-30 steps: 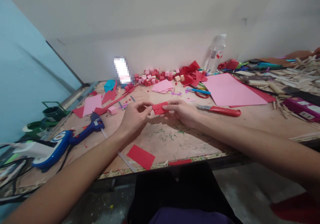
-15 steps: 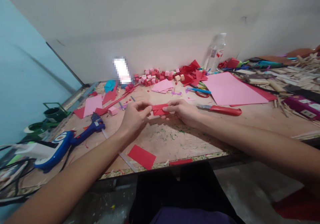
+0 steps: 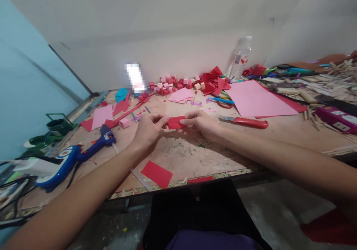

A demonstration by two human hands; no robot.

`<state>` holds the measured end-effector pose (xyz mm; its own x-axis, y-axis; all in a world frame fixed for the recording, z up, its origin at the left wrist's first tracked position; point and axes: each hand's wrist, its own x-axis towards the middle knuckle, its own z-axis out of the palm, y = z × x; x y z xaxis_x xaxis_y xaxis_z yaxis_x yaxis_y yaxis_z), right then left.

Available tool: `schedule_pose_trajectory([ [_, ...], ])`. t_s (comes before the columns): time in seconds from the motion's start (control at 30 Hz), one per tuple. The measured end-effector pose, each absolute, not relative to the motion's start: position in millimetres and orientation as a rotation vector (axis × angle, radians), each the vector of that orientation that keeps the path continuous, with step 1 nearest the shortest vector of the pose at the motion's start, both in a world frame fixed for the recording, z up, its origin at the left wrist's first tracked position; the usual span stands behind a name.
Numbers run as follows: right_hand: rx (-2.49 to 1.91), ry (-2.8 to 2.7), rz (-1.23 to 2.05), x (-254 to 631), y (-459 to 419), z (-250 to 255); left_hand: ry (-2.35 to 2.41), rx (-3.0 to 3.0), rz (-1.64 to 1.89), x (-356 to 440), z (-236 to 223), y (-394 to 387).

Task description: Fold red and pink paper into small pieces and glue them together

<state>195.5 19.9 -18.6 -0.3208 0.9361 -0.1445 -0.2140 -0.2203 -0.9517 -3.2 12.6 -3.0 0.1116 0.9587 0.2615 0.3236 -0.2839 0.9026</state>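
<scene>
Between my two hands, above the middle of the table, is a small folded piece of red paper (image 3: 175,122). My left hand (image 3: 150,129) pinches its left end between thumb and finger. My right hand (image 3: 201,124) grips the right end, thumb on top and fingers underneath. A flat red paper rectangle (image 3: 157,174) lies nearer the table's front edge, below my hands. Just right of my right hand rests a knife (image 3: 248,122) with a red handle. A single pink paper cube (image 3: 124,122) sits to the left of my left hand.
Small paper cubes (image 3: 167,84) and red scraps (image 3: 214,82) are heaped along the back wall. A lit phone (image 3: 135,78) leans there, beside a clear bottle (image 3: 240,58) farther right. Pink sheets (image 3: 259,99) lie at right. A blue glue gun (image 3: 107,135) and power strip (image 3: 60,168) occupy the left.
The folded red paper has tilted slightly between my fingers, and its fold line shows differently. Both hands keep their hold; the whole view has shifted a little.
</scene>
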Motion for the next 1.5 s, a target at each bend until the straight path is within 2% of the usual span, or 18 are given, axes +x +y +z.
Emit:
schedule_pose_trajectory([
  [0.23,-0.978,-1.271,1.570,195,20,-21,1.233,1.644,1.187,-4,-4,10],
  [0.47,-0.962,-1.246,1.586,196,19,-22,1.103,1.575,0.978,-6,-11,14],
  [1.5,-1.015,-1.259,1.619,194,21,-23,1.083,1.700,0.918,-5,-9,14],
])
